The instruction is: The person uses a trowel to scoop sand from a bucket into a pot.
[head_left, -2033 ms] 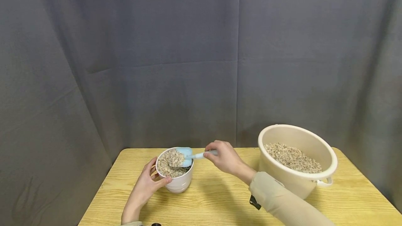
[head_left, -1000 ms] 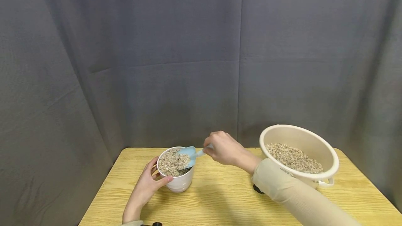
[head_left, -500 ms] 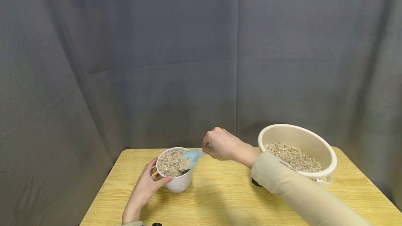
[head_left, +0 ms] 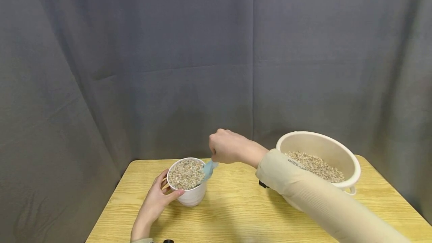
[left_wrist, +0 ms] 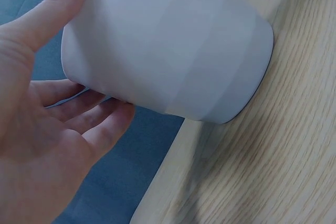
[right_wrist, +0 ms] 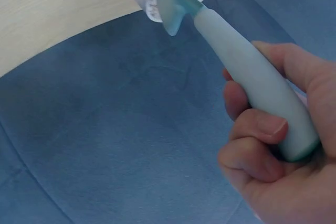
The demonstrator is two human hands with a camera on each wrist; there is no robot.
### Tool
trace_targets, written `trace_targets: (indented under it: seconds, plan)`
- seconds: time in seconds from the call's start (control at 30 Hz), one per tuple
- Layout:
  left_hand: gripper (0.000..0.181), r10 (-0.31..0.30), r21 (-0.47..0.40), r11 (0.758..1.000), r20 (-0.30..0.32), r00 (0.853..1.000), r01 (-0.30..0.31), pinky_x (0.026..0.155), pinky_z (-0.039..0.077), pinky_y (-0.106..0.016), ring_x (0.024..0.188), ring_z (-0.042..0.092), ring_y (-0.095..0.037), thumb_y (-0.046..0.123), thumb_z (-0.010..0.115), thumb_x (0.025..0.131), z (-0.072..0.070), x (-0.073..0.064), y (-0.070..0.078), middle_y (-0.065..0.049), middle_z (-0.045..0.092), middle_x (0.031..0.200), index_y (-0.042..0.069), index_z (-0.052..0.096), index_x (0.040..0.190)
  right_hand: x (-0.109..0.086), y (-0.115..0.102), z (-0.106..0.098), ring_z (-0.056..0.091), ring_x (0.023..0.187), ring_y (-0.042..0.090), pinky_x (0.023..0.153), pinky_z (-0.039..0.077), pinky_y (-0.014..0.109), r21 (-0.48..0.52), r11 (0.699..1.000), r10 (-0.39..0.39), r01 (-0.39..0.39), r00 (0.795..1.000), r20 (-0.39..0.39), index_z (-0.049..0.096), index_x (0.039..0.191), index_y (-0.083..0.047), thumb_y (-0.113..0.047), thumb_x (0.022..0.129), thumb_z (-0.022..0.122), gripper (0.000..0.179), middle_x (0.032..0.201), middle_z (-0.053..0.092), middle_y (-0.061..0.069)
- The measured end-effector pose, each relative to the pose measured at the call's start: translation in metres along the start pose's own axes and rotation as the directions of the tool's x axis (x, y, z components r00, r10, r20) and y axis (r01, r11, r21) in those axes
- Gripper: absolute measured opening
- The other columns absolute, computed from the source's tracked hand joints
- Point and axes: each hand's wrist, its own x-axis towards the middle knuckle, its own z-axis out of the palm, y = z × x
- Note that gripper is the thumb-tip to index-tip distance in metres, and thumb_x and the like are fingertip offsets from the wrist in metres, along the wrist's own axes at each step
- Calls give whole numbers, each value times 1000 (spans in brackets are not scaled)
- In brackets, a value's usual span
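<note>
A white pot [head_left: 191, 198], filled near its rim with coarse beige gravel [head_left: 185, 173], stands upright on the table. My left hand [head_left: 156, 200] holds it at the left side, the thumb at the near rim and the fingers round the far side; the left wrist view shows the pot's smooth wall [left_wrist: 157, 40]. In my right hand [head_left: 227, 147] is a light blue trowel, its handle [right_wrist: 257, 77] gripped with curled fingers. The trowel's blade [head_left: 208, 170] tilts steeply at the pot's right rim. Its tip is hidden in or behind the gravel.
Under and behind my right sleeve [head_left: 314, 190] stands a large cream bucket [head_left: 351, 160], partly full of the same gravel. The wooden table [head_left: 229, 205] ends at a grey curtain [head_left: 189, 85] behind and at the left.
My right hand has risen and turned over, tipping the trowel from level to steep. The gravel on its blade has slid into the pot. My left hand stays on the pot.
</note>
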Motion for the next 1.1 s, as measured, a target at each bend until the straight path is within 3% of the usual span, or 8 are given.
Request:
trace_targets:
  seconds: [0.2, 0.4, 0.5, 0.87, 1.1]
  plan:
    - [96, 1, -10, 1000, 5, 1000, -1, 100, 47, -43, 130, 42, -44, 25, 83, 80, 0, 0, -1, -23, 26, 152, 6, 23, 153, 18, -14, -8, 17, 44, 5, 41, 19, 20, -76, 996, 57, -50, 994, 94, 34, 52, -19, -5, 80, 69, 47, 47, 21, -10]
    - [97, -9, -6, 1000, 7, 1000, 9, 101, 47, -44, 131, 41, -44, 26, 83, 80, -1, 0, 0, -24, 27, 152, 6, 22, 153, 38, -29, -15, 43, 56, 9, 48, 40, 23, -149, 985, 112, -90, 983, 144, 59, 71, -15, -10, 81, 73, 18, 65, 50, -5]
    - [97, -12, -5, 1000, 10, 1000, 12, 101, 47, -45, 131, 41, -44, 25, 83, 80, -1, 0, 0, -24, 26, 152, 6, 22, 153, 44, -35, -17, 50, 63, 11, 53, 46, 26, -176, 977, 150, -120, 974, 168, 64, 82, -15, -12, 82, 74, 11, 75, 58, -4]
    - [97, -17, -1, 1000, 6, 1000, 17, 99, 49, -44, 130, 42, -46, 27, 83, 80, -1, 0, 0, -23, 26, 152, 7, 23, 153, 51, -41, -25, 56, 65, 10, 55, 51, 23, -221, 965, 176, -138, 970, 166, 68, 91, -13, -17, 84, 77, 13, 75, 61, -4]
    - [99, -16, 3, 1000, 11, 1000, 16, 100, 48, -43, 132, 40, -43, 28, 84, 79, -4, 3, -5, -21, 24, 153, 8, 22, 154, 51, -42, -34, 56, 65, 11, 54, 50, 24, -231, 963, 180, -141, 972, 154, 64, 84, -15, -17, 83, 76, 13, 75, 60, -3]
